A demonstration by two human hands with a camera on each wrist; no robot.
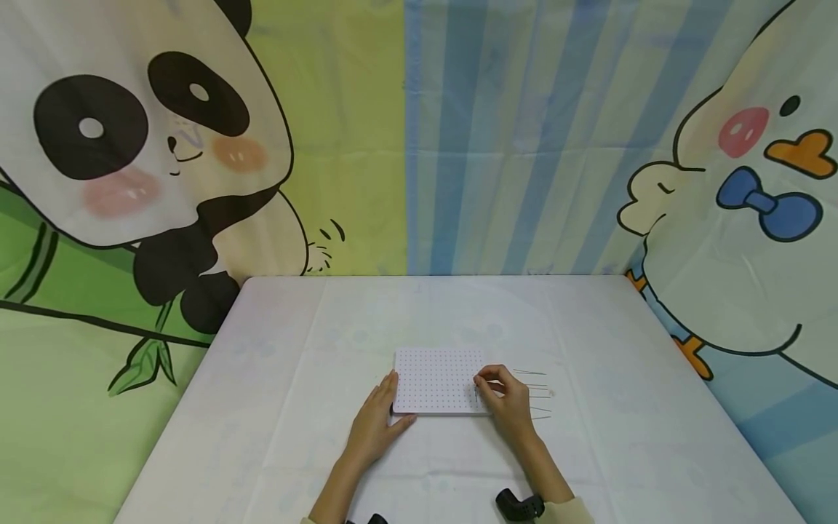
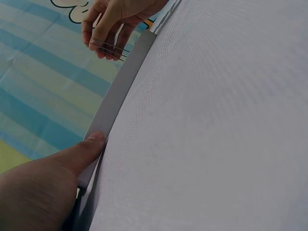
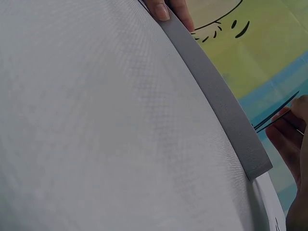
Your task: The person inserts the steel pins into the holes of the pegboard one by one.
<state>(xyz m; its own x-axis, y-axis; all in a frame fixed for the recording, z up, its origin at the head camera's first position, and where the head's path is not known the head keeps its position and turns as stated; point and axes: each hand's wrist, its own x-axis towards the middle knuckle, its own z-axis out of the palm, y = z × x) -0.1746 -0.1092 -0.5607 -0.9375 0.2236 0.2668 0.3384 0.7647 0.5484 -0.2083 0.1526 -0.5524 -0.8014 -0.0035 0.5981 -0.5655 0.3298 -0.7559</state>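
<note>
A white board with rows of small holes (image 1: 435, 375) lies flat on the table. My left hand (image 1: 373, 422) rests along its left side with straight fingers, and the thumb (image 2: 91, 147) presses on the front edge. At the board's right part, my right hand (image 1: 507, 400) pinches a thin dark rod (image 1: 476, 394) between thumb and fingertips. Thin rods (image 2: 120, 49) also show between that hand and the board in the left wrist view; which of them stand in holes, I cannot tell. The rod's lower tip is too small to make out.
Several thin rods (image 1: 540, 397) lie spread on the table right of the board, partly behind my right hand. A white cloth (image 1: 327, 349) covers the table. Behind its far edge hangs a curtain with cartoon animals (image 1: 524, 145).
</note>
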